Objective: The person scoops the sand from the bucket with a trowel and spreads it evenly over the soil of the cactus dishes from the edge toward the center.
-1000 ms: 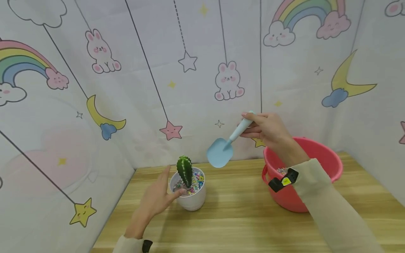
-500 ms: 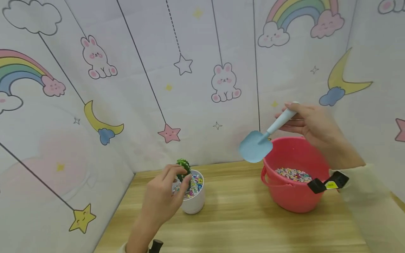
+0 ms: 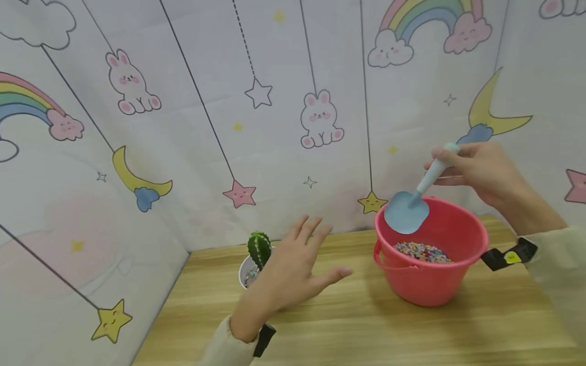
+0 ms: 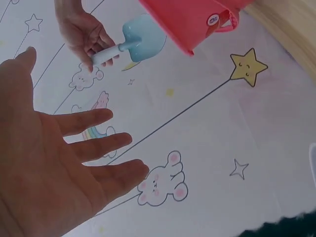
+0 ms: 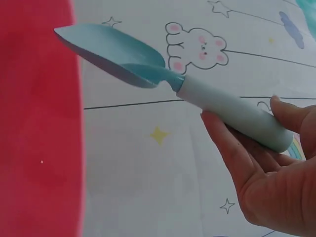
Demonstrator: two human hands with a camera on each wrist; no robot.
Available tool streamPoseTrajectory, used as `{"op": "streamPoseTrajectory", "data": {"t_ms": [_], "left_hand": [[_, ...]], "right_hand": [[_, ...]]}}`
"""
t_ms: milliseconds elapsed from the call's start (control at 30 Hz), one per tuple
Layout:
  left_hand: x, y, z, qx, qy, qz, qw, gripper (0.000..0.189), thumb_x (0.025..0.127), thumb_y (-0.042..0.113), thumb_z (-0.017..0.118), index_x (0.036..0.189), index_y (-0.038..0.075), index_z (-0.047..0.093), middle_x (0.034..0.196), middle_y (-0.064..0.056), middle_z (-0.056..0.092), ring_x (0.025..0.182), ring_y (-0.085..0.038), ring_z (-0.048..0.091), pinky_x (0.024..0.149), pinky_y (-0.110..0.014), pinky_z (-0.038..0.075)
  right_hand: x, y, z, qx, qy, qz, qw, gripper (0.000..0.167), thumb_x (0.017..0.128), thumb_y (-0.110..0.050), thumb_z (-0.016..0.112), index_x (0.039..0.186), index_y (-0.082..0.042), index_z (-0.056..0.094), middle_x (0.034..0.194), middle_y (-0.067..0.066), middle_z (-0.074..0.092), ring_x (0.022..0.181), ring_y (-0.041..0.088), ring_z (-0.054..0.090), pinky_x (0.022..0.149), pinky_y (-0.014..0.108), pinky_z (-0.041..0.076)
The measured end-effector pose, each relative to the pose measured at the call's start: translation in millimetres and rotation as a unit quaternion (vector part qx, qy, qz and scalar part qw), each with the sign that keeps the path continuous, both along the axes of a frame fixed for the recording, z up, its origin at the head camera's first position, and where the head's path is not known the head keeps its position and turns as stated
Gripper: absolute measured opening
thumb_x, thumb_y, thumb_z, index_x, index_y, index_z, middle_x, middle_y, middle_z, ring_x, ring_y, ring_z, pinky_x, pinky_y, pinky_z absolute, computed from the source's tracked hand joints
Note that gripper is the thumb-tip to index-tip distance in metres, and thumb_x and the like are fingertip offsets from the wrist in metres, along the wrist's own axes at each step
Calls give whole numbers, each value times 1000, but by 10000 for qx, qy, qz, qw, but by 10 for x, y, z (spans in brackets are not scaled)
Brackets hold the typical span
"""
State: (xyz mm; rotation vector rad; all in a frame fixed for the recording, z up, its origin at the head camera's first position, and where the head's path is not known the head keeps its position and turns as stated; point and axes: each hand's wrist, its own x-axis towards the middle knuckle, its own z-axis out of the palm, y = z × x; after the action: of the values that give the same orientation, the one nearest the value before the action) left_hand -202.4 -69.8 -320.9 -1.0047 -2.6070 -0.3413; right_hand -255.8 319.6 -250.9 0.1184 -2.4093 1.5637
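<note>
My right hand (image 3: 487, 170) holds a light blue trowel (image 3: 406, 212) by the end of its pale handle, between thumb and fingers. The blade hangs over the left rim of a red bucket (image 3: 430, 284), and in the right wrist view the trowel blade (image 5: 113, 52) looks bare. Small multicoloured beads (image 3: 423, 252) lie in the bucket. My left hand (image 3: 286, 269) hovers in front of a potted cactus (image 3: 259, 249), fingers spread and holding nothing. It hides most of the white pot (image 3: 244, 272). In the left wrist view, the left palm (image 4: 54, 168) shows with the fingers apart.
Both the pot and the bucket stand on a wood-grain table (image 3: 339, 325). A white cloth backdrop (image 3: 206, 66) with printed rabbits, stars and rainbows rises behind and on the sides. The bucket's handle (image 3: 389, 263) hangs on its near left side.
The trowel has moved right, from near the pot to over the bucket's rim. My left hand first curled near the cactus, then moved right and spread its fingers.
</note>
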Motion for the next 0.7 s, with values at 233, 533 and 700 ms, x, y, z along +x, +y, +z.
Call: {"op": "streamPoseTrajectory", "data": {"t_ms": [233,533,700], "left_hand": [[-161,371,-2,-591,-570,-88,9966,106,91,87,46,169,17,25,177,-8,22,165,-36,17,122,-58,41],[-454,812,-80,-1287,-623,-126,9896,122,86,93,44,170,10,12,178,-10,16,166,-31,16,132,-45,25],[-610,1003,-194,-1427,-743,-130,9869,120,86,94,40,170,12,15,178,-8,19,167,-30,16,133,-42,24]], "right_hand": [[-124,15,8,1179,-133,-54,9929,65,97,-52,71,123,7,71,100,-3,83,84,7,80,77,29,67],[-383,-37,-19,1773,-303,336,9831,45,102,-30,71,127,7,70,122,24,76,106,34,78,87,47,66],[-484,-39,-96,1840,-375,535,9808,43,101,-26,73,127,7,70,123,29,74,109,43,77,85,48,66]]}}
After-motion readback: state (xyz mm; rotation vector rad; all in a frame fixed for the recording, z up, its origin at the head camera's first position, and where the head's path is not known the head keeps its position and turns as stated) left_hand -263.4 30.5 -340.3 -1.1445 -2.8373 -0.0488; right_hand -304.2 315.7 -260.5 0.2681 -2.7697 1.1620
